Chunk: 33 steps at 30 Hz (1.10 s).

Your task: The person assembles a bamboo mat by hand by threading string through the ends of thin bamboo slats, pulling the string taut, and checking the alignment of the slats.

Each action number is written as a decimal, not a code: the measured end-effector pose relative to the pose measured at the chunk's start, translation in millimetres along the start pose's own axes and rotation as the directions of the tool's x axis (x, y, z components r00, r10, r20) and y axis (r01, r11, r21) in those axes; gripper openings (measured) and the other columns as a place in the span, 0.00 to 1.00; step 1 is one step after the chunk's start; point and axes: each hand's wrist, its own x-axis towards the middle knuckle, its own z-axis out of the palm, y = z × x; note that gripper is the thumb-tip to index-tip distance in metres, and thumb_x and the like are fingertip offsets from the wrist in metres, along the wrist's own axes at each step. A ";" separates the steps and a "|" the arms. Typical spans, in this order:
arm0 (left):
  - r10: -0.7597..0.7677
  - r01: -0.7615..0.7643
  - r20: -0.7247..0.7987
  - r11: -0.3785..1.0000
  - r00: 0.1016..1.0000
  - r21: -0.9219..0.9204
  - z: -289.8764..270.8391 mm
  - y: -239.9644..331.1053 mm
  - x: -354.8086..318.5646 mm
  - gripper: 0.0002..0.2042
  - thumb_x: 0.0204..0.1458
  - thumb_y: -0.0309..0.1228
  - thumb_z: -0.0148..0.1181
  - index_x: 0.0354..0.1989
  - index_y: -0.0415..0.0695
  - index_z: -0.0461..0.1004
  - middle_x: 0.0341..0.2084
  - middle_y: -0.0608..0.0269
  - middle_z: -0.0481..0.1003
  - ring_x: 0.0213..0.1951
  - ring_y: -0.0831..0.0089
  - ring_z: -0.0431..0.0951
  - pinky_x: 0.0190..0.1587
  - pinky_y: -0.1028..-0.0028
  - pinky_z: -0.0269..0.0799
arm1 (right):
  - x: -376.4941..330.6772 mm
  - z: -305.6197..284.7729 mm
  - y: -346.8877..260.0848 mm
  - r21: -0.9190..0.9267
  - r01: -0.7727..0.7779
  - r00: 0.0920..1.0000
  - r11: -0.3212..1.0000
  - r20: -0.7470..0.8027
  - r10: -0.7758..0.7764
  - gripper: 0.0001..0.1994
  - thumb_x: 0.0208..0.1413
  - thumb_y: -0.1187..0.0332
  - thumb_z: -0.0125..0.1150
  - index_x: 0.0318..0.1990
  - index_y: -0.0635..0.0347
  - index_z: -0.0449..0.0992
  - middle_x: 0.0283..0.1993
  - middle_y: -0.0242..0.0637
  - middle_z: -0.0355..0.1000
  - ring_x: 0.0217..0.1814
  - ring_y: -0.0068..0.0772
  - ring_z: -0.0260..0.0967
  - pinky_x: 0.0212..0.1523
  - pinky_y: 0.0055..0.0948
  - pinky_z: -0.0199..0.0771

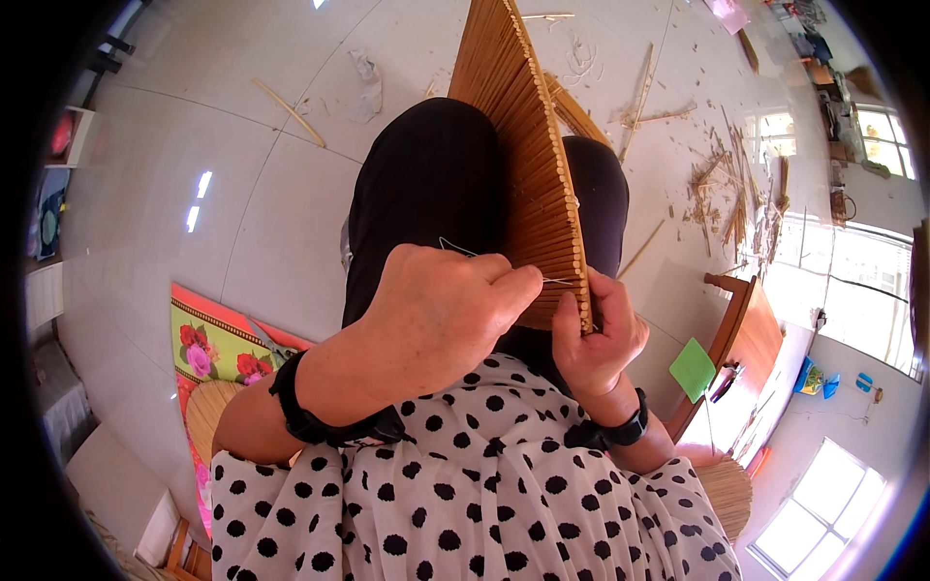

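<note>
A panel of thin brown stalks laid side by side stands on edge between my black-trousered knees, with pale cut ends along its near rim. Close to the lower end of that rim, my left hand is closed in a pinch on a thin pale thread, which runs to the stalks. A loose loop of thin strand shows behind its knuckles. My right hand grips the panel's lower corner, thumb on the near side and fingers on the far side. Whether a needle is in the left fingers is hidden.
Stalk scraps litter the tiled floor at the right, with a loose stick at upper left. A flowered mat lies at left. On the right stand a wooden table and a green flat piece.
</note>
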 end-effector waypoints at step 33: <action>0.011 -0.011 -0.008 1.000 1.000 0.005 -1.0 -2.5 -3.3 0.08 0.43 0.25 0.64 0.33 0.42 0.78 0.15 0.66 0.69 0.15 0.71 0.72 0.16 0.74 0.66 | -2.0 0.2 0.1 0.004 -0.013 1.000 1.000 0.012 0.013 0.13 0.43 0.75 0.64 0.40 0.61 0.77 0.26 0.35 0.76 0.21 0.29 0.72 0.25 0.24 0.72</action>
